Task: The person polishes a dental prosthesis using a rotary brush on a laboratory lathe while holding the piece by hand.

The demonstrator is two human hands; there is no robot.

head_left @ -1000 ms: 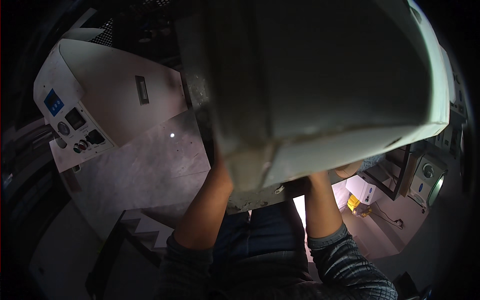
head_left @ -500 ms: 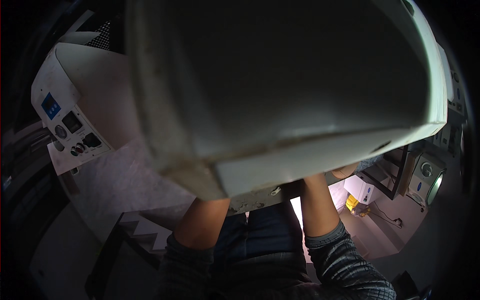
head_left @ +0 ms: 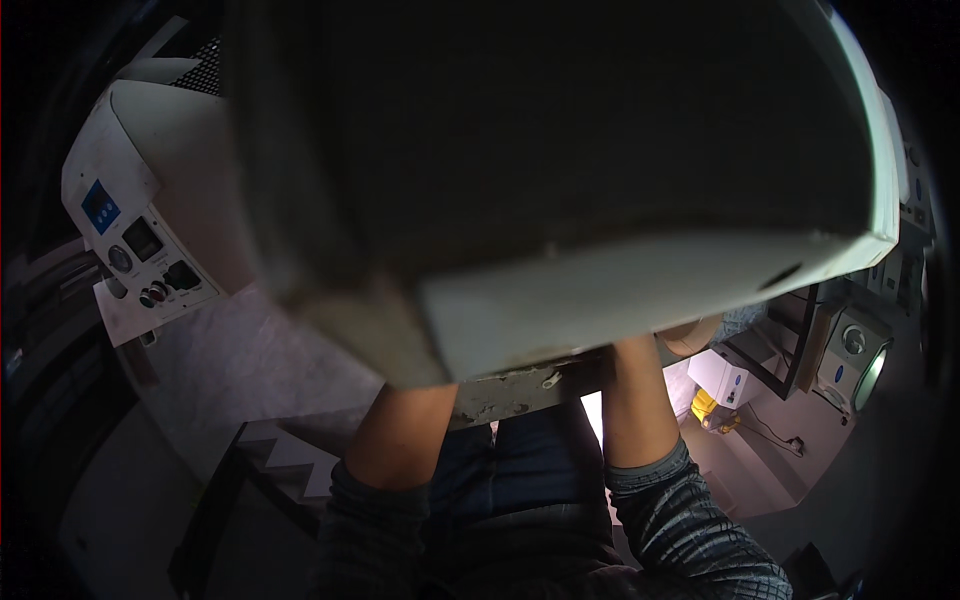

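Observation:
A large pale machine hood (head_left: 590,300) with a dark, shadowed face fills the upper middle of the head view. My left forearm (head_left: 400,435) and my right forearm (head_left: 640,410) reach in under its lower edge. The hood hides both of my hands, so what they hold or touch does not show. Between the forearms runs a worn grey ledge (head_left: 500,398) with chipped patches and a small metal fitting (head_left: 551,379). Beside my right forearm lies a tan rounded thing (head_left: 690,337), partly covered, whose kind I cannot make out.
At left stands a white machine panel (head_left: 140,240) with a gauge, small screens and push buttons, next to a pale worktop (head_left: 290,360). Lower right are a yellow object (head_left: 712,410) with a cord, a dark frame (head_left: 790,370) and a white box with a round dial (head_left: 852,345).
The hood's lower left corner sits slightly higher and farther left in view. More of the ledge and the tan thing shows. My forearms have shifted only a little.

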